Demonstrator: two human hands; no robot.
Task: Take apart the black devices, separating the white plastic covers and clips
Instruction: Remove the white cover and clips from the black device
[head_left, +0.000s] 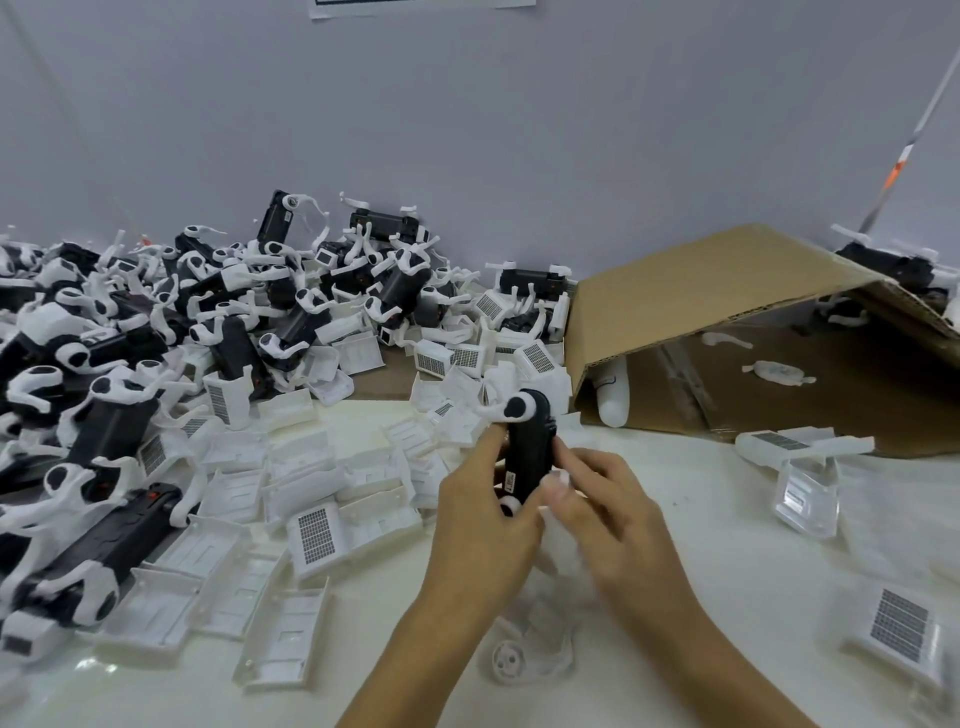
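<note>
Black device (525, 447) stood upright between both hands | left hand (483, 525) curled round its left side, gripping | right hand (602, 499) pinched its right edge | white covers (317, 519) heaped left of them | cardboard box (727, 312) beyond right hand.

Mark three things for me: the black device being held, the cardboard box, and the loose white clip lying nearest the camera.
black device (525, 457), head view, middle of its black body.
cardboard box (691, 291), head view, its tilted upper flap.
white clip (511, 662), head view, its round ring end on the table.
</note>
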